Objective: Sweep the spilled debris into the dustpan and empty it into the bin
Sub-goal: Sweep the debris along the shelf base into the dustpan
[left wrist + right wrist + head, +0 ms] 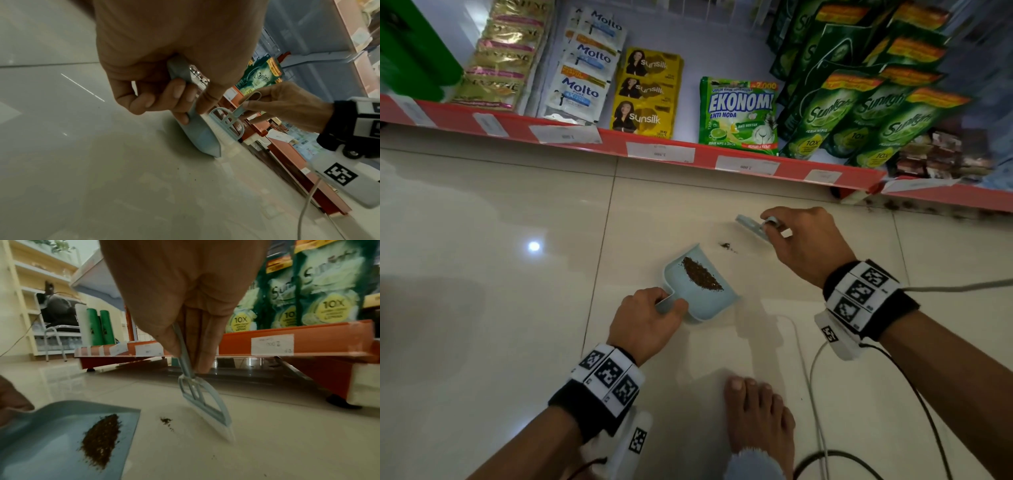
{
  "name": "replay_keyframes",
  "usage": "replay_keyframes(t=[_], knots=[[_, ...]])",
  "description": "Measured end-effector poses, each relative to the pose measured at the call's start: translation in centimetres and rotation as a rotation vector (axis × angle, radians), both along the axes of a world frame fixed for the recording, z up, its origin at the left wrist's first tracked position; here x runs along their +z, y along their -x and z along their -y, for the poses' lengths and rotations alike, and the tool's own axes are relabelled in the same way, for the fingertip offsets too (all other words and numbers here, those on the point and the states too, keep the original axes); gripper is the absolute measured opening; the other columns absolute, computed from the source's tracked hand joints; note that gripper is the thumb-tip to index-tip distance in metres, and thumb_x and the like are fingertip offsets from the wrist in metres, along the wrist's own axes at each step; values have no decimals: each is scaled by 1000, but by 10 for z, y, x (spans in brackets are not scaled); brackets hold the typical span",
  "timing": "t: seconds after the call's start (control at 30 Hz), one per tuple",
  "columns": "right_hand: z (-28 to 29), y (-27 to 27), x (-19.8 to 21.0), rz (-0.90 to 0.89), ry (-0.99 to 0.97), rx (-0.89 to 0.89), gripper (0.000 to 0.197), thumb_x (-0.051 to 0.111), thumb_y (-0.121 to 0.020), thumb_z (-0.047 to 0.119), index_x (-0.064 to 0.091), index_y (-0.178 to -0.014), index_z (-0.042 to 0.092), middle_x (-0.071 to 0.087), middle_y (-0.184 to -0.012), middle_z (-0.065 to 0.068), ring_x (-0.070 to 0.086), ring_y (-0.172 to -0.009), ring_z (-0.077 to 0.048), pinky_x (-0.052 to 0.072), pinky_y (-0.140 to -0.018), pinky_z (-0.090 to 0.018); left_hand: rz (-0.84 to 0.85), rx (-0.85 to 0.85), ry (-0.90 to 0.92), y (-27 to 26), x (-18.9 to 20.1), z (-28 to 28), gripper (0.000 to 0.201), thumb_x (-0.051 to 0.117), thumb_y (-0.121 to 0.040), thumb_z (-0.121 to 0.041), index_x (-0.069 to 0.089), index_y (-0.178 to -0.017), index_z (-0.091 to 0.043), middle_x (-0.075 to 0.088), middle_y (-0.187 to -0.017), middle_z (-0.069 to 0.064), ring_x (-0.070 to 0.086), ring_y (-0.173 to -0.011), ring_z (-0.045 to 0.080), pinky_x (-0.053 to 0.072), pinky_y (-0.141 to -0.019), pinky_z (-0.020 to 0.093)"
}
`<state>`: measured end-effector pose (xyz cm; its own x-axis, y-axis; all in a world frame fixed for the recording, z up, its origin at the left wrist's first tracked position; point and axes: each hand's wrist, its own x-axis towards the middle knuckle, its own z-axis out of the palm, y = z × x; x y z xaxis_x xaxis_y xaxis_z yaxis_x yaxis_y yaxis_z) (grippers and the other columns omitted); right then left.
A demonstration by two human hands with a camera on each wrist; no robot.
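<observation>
left hand point(645, 317) grips the light, stiff dustpan point(702, 291) by its handle; right hand point(808, 245) pinches the small brush point(202, 404), loose debris point(726, 245) between them.

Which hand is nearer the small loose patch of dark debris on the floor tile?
Right. The right hand, holding the small pale blue brush, is just beyond the patch; the left hand grips the pale blue dustpan handle, farther back.

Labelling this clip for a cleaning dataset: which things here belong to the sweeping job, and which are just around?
Job: dustpan, brush, debris in pan, debris on floor.
Around: Sunsilk sachets, Ekonomi pack, cables.
</observation>
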<state>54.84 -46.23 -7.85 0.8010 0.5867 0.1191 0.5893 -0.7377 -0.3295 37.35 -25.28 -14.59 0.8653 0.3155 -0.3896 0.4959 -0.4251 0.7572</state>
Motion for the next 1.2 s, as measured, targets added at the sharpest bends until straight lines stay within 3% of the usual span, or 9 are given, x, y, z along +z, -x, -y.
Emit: replay_keyframes(t=[0.13, 0.23, 0.33, 0.43, 0.63, 0.83, 1.03, 1.1, 1.2], knots=[[-10, 13, -7, -122, 60, 63, 20, 52, -96, 21, 68, -90, 10, 72, -77, -6, 66, -69, -28, 55, -72, -43, -40, -15, 3, -12, 5, 9, 39, 54, -75, -52, 41, -54, -22, 50, -55, -6, 50, -59, 19, 35, -57, 26], [-14, 27, -11, -188, 68, 107, 22, 50, -97, 24, 67, -90, 12, 70, -78, -4, 64, -68, -25, 54, -70, -41, -63, -19, -23, -16, 6, 13, 40, 60, -86, -44, 41, -60, -21, 59, -69, 7, 56, -70, 26, 39, -63, 28], [-15, 36, -9, -195, -110, 58, 18, 55, -96, 22, 69, -93, 13, 73, -79, -1, 68, -70, -19, 59, -68, -37, -90, -11, -19, -17, 5, 15, 33, 61, -88, -42, 50, -69, -18, 67, -84, 13, 64, -87, 32, 44, -70, 30], [-16, 35, -4, -114, -210, 8, 14, 57, -95, 20, 70, -97, 14, 73, -81, 2, 69, -69, -14, 61, -65, -31, -114, -5, -9, -18, 7, 16, 34, 60, -88, -43, 63, -83, -9, 71, -96, 16, 64, -92, 32, 43, -72, 29], [-18, 33, -11, -74, -26, 50, 18, 52, -98, 21, 67, -100, 12, 72, -87, -7, 66, -70, -28, 57, -65, -42, -132, 5, 10, -21, 13, 17, 34, 61, -88, -38, 51, -66, -14, 65, -81, 14, 63, -86, 33, 42, -69, 28], [-23, 40, -10, -159, -195, 51, 15, 56, -97, 23, 70, -97, 17, 73, -81, 5, 68, -70, -11, 60, -63, -31, -167, -11, 13, -19, 13, 16, 40, 60, -88, -36, 44, -57, -17, 51, -61, 1, 55, -69, 25, 37, -61, 25], [-19, 40, -14, -85, -86, 79, 17, 53, -98, 20, 68, -99, 12, 71, -85, -6, 65, -69, -25, 57, -62, -41, -184, -7, -11, -19, 14, 16, 44, 62, -88, -35, 41, -55, -16, 46, -56, -2, 50, -63, 21, 32, -52, 25], [-20, 46, -16, -144, -130, 98, 17, 53, -97, 20, 69, -97, 13, 72, -84, -4, 66, -69, -21, 58, -62, -37, -183, -8, -15, -19, 15, 16, 44, 62, -88, -35, 41, -54, -16, 46, -55, -2, 48, -59, 19, 30, -49, 24], [-23, 52, -16, -161, -272, 59, 14, 57, -96, 20, 70, -97, 15, 73, -82, 1, 67, -71, -10, 58, -61, -17, -184, -7, -29, -18, 15, 16, 44, 62, -88, -35, 41, -54, -16, 45, -54, -3, 45, -55, 16, 29, -48, 24]])
